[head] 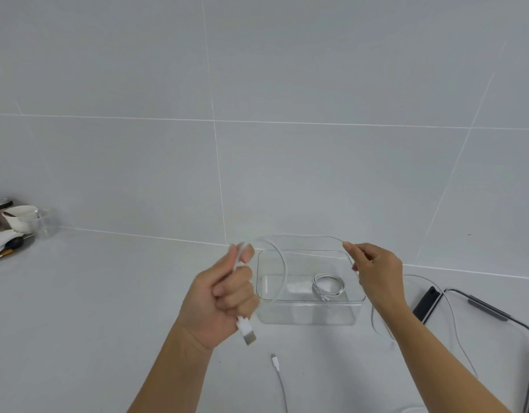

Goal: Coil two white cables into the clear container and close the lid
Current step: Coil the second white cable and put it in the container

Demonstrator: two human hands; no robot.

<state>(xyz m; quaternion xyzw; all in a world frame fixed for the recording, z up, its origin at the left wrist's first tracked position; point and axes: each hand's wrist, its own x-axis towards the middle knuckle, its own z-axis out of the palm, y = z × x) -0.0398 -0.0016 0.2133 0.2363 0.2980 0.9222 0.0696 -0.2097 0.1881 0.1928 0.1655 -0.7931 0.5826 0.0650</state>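
A clear rectangular container [310, 311] stands open on the white counter. One white cable [328, 286] lies coiled inside it at the right. My left hand [224, 296] is fisted around the second white cable [282, 263], whose USB plug [247, 330] hangs below the fist. From the fist the cable arcs over the container to my right hand [376, 272], which pinches it between thumb and fingertips. The cable then trails down past my right forearm, and its small connector end [275, 361] lies on the counter in front. The lid [495, 323], clear with a dark rim, rests at the right.
A dark flat object [427, 301] lies beside the lid at the right. At the far left stand a white bowl [22, 217], a clear cup [47, 223], a jar and brushes on a cloth. A tiled wall rises behind the counter.
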